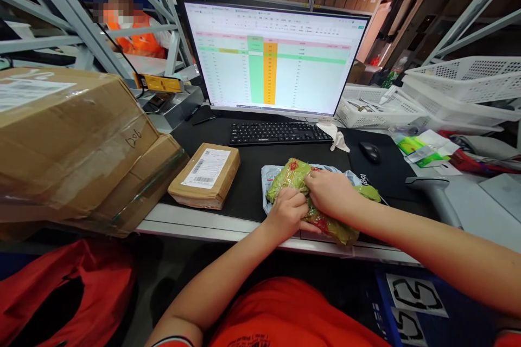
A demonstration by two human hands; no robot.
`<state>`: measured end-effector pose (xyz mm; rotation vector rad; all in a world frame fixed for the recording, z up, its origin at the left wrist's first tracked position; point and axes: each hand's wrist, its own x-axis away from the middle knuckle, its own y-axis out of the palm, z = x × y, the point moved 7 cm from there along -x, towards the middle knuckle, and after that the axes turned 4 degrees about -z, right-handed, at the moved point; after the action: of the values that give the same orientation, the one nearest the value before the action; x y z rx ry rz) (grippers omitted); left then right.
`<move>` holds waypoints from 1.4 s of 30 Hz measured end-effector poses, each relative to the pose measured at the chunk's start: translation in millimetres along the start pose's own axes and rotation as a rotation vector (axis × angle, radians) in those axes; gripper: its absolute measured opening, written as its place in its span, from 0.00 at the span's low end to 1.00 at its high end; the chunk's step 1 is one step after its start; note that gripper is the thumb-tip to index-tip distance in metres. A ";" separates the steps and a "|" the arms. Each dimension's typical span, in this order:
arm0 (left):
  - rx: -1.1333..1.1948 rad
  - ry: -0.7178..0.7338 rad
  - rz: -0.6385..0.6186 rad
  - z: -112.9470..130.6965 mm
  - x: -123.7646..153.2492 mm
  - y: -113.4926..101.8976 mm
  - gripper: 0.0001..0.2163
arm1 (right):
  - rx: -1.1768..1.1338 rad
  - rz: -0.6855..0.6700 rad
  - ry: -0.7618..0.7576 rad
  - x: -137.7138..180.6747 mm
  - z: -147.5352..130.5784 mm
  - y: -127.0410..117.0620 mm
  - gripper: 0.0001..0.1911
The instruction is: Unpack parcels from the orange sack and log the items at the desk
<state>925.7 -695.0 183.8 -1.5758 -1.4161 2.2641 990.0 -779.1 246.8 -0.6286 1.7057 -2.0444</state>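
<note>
Both my hands are on a crinkled green plastic package with red marks, near the front edge of the desk. My left hand has its fingers curled into the near left side of the plastic. Just right of it, my right hand grips the top of the package with fingers bent down. Beneath the package lies a pale grey-blue mailing bag, mostly covered. A small brown carton with a white label sits to the left, apart from my hands.
A monitor showing a spreadsheet stands behind a black keyboard. Large cartons are stacked at the left. A mouse, a barcode scanner and white baskets are on the right. Beyond the frame sits a person in an orange vest.
</note>
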 end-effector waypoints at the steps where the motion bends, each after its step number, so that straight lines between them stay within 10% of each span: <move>1: -0.007 0.019 -0.006 2.0 1.2 -1.6 0.28 | -0.020 0.019 0.037 -3.4 12.1 -2.1 0.13; 12: -0.151 0.091 0.068 22.9 16.0 -21.3 0.19 | -0.312 0.178 0.172 -29.9 114.7 0.6 0.12; 19: -0.162 -0.107 0.117 27.9 17.3 -18.8 0.20 | -0.275 0.391 -0.235 19.4 29.1 -41.8 0.19; 23: -0.099 -0.240 0.136 28.9 20.4 -17.4 0.30 | -0.300 0.059 -0.750 39.9 -22.7 -38.1 0.19; 32: -0.051 -0.103 -0.009 25.8 10.2 -19.3 0.20 | -0.074 0.099 -0.895 25.4 -15.3 10.3 0.25; 37: -0.039 -0.018 -0.104 25.7 12.9 -30.2 0.16 | -0.031 0.242 -0.887 20.3 22.2 3.1 0.27; 42: 0.026 0.120 -0.161 26.9 37.2 -42.8 0.17 | -0.049 0.498 -0.565 8.4 118.5 -24.8 0.28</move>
<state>868.7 -669.1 188.1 -1.5028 -1.4213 2.0544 1050.9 -874.8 290.0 -0.6390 1.3959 -1.3254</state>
